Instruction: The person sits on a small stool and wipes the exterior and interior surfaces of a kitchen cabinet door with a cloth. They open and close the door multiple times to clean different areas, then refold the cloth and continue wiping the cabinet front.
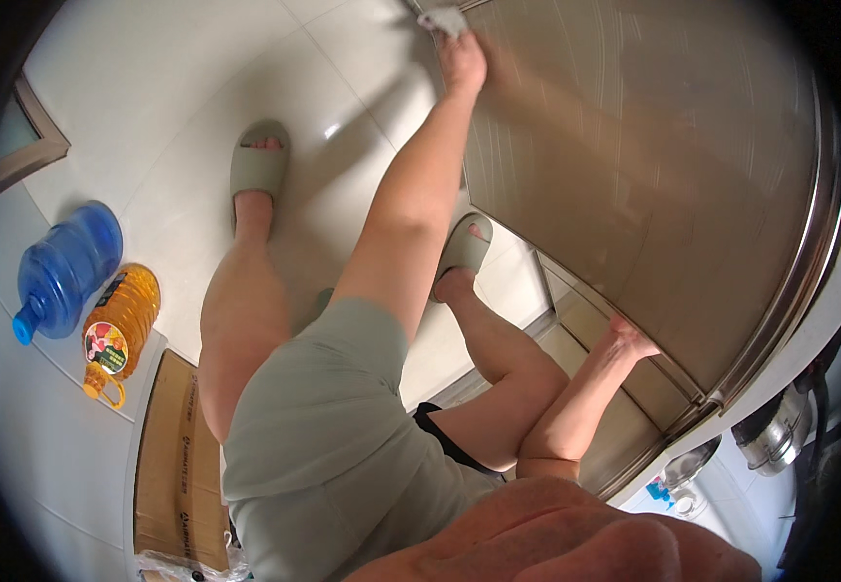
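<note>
My left hand (462,62) reaches to the far top, its fingers closed on a pale cloth (443,22) at the far edge of a large glossy brownish panel (631,145). Thin pale streaks run across the panel, which has a metal trim along its right side. Bent up close, my right arm brings my right hand (632,340) to the panel's near lower edge. That hand touches the edge, but its fingers are largely hidden by the panel.
On the left, a blue plastic water bottle (71,269) stands beside a large bottle of yellow oil (129,313). A cardboard box (177,465) is at lower left. Metal cookware (776,436) sits at the right. My slippered feet are on the pale tiled floor (333,73).
</note>
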The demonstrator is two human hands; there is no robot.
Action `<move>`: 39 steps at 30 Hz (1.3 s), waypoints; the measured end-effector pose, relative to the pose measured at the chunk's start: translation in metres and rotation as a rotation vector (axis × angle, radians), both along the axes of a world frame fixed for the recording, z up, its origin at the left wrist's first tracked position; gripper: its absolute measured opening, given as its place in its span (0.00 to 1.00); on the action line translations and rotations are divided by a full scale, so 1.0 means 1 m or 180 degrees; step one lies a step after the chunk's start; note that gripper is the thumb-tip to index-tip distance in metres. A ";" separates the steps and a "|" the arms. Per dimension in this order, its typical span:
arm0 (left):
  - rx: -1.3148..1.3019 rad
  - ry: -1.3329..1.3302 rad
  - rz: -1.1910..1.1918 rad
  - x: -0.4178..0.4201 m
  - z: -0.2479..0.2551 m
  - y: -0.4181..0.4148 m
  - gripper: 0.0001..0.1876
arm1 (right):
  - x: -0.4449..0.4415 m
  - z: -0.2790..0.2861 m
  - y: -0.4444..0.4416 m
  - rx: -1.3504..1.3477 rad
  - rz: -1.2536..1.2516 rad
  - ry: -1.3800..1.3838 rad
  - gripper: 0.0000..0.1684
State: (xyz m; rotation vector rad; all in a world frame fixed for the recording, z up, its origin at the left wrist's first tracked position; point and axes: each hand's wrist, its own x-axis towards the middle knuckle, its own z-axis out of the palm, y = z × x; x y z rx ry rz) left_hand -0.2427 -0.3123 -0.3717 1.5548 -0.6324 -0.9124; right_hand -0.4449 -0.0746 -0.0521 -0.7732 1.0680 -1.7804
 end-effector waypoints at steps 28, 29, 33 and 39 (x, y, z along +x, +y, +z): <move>-0.1824 -0.0546 0.0261 -0.037 0.142 0.052 0.28 | -0.004 -0.001 -0.001 0.0474 -0.0949 0.0367 0.34; -0.1829 -0.0495 0.0276 -0.038 0.155 0.059 0.26 | -0.007 0.000 0.002 0.0456 -0.1084 0.0419 0.34; -0.1016 0.0158 0.0230 -0.043 0.075 0.032 0.24 | -0.021 -0.005 -0.004 0.0372 -0.0836 0.0349 0.33; 0.0609 0.0636 0.0209 -0.033 -0.037 0.033 0.24 | -0.008 -0.002 -0.002 0.0450 -0.0964 0.0451 0.33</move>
